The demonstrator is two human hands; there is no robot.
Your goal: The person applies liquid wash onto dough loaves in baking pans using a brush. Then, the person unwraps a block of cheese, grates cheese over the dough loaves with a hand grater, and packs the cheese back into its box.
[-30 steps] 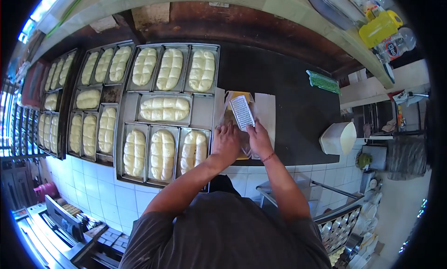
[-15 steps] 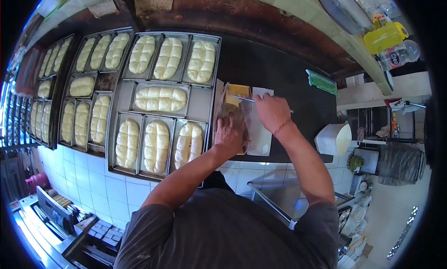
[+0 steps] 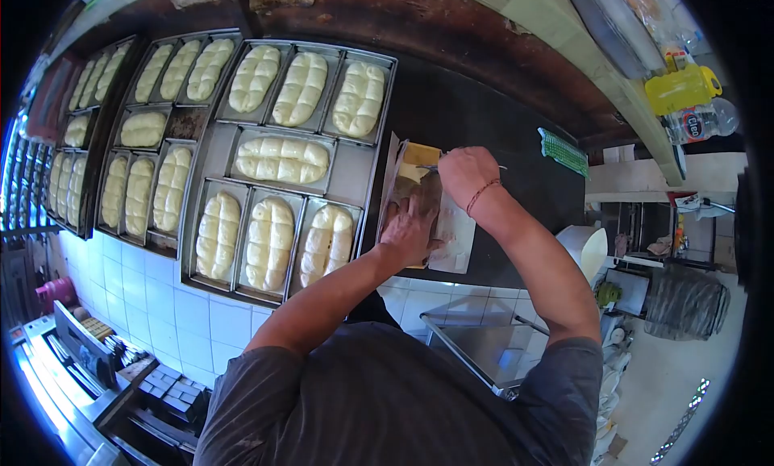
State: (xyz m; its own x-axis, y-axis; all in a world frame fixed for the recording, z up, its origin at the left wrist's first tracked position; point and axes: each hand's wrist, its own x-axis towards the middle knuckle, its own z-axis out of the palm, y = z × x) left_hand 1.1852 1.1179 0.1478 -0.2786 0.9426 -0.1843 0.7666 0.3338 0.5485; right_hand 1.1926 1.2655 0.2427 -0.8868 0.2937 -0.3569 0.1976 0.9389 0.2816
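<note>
My right hand [image 3: 468, 178] is closed around a slim metal tool that looks like a thin knife [image 3: 428, 168]; its narrow tip points left and its other end sticks out on the right. My left hand [image 3: 409, 228] lies flat with spread fingers on a brown slab [image 3: 429, 190], whose kind I cannot make out. A yellow-tan board or block [image 3: 421, 156] shows under the slab's far end. Crumpled clear plastic surrounds the slab, partly hidden by my hands. A white sheet [image 3: 457, 244] lies to the right, under my right wrist.
Metal baking trays [image 3: 352, 169] with segmented raw dough loaves [image 3: 282, 159] fill the left side. On the dark worktop [image 3: 500, 119] lies a green checkered packet [image 3: 563, 152]. A white container [image 3: 584, 248] stands at the right edge. Above hangs a shelf beam [image 3: 621, 103] with bottles.
My right hand has moved slightly left and turned, bringing the knife over the brown slab near my left fingers. My left hand still presses the slab. The whole view has shifted a little.
</note>
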